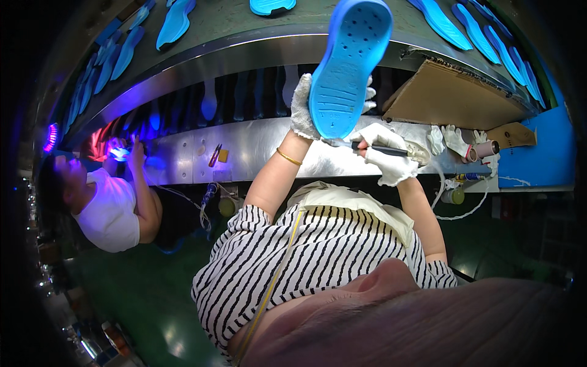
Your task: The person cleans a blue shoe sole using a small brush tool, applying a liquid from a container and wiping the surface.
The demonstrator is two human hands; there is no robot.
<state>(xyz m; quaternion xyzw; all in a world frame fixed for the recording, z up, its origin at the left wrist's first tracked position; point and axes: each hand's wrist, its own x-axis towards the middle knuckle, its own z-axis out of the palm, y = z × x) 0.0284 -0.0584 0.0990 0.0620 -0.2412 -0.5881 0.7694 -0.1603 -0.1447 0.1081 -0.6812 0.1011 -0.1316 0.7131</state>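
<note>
A blue shoe sole [342,79] is held up in front of me, toe end away and heel end toward me. My left hand [302,110], in a white knit glove, grips it from the left, and its fingertips show past the sole's right edge. My right hand [385,156], also gloved in white, is closed round a black-handled brush [382,149]. The brush's pale tip is at the lower edge of the sole's heel; whether it touches cannot be made out. Just right of that hand is a whitish dish [419,153], partly hidden by the glove.
Several blue soles [175,23] lie on the green conveyor belt [226,27] ahead. A cardboard box [452,95] stands at right, near spare white gloves [455,139] and a roll [486,149]. Red-handled snips [215,155] lie left on the metal shelf [174,165]. Another person [113,208] works at far left.
</note>
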